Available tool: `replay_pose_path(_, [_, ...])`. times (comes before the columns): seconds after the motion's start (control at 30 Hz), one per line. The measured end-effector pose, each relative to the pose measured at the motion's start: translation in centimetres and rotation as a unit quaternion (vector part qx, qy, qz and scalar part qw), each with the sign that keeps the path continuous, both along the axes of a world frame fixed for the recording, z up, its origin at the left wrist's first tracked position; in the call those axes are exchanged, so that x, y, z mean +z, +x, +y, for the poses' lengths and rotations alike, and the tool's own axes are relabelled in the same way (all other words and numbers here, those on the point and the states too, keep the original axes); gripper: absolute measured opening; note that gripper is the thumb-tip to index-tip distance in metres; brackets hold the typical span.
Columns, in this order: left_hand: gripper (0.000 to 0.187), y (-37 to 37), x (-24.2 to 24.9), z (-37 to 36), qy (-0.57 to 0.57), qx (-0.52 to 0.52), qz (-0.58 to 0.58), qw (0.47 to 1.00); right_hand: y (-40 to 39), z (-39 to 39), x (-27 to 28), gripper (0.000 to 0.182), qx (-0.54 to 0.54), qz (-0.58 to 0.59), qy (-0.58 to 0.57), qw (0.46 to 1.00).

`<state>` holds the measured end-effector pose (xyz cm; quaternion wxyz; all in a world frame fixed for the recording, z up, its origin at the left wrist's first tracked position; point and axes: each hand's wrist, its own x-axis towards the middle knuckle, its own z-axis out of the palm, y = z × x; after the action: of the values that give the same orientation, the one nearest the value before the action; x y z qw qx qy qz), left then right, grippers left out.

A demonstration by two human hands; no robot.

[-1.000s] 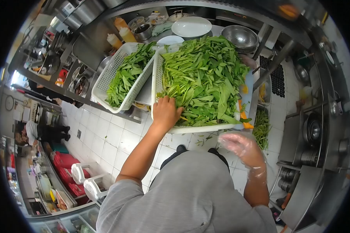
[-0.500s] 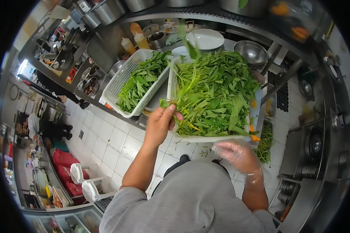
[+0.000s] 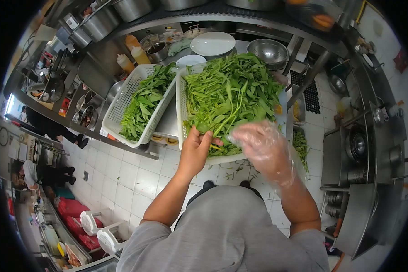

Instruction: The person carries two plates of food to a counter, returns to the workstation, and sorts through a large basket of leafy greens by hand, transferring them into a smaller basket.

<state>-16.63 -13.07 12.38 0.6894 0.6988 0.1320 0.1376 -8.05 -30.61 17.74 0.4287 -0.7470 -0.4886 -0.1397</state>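
My bare left hand [image 3: 196,149] is closed in a pinch on the lower end of a long leafy stalk [image 3: 233,113] that looks like water spinach. The stalk leans up and right over a large white basket [image 3: 180,106] heaped with the same greens [image 3: 249,81]. My right hand [image 3: 267,152], in a clear plastic glove, is just right of the left one, over the basket's near edge. Its fingers point toward the stalk and are blurred by motion.
A smaller white basket [image 3: 115,106] of leafy greens [image 3: 143,102] stands to the left. Behind are a white oval plate [image 3: 213,44], a metal colander [image 3: 268,52] and squeeze bottles [image 3: 140,55]. Leaf scraps lie on the tiled floor [image 3: 143,174]. Two people [image 3: 45,174] stand far left.
My right hand has come up and left to the left hand. The stalk, raised high before, now leans lower over the heap. The view has shifted a little to the right.
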Motion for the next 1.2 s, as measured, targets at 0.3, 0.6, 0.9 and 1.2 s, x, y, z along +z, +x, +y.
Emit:
replay_pose_path(0.3, [0.018, -0.3, -1.8, -0.7, -0.012, 0.002, -0.053, 0.999, 2.5, 2.7, -2.8, 0.013, 0.002, -0.184, -0.153, 0.971])
replay_pose_path(0.6, [0.015, -0.4, -1.3, -2.7, 0.069, -0.028, 0.010, 0.997, 5.5, -1.5, -2.8, 0.022, -0.172, 0.306, 0.260, 0.900])
replay_pose_path(0.9, [0.037, 9.3, -0.3, -11.5, 0.240, -0.198, -0.181, 0.933, 3.4, -14.8, 2.4, 0.029, -0.290, 0.072, 0.336, 0.893])
replay_pose_path(1.2, [0.029, 15.6, -4.1, 7.7, 0.543, 0.092, -0.101, 0.828, -1.0, -20.5, -5.5, 0.021, -0.339, 0.327, 0.286, 0.834])
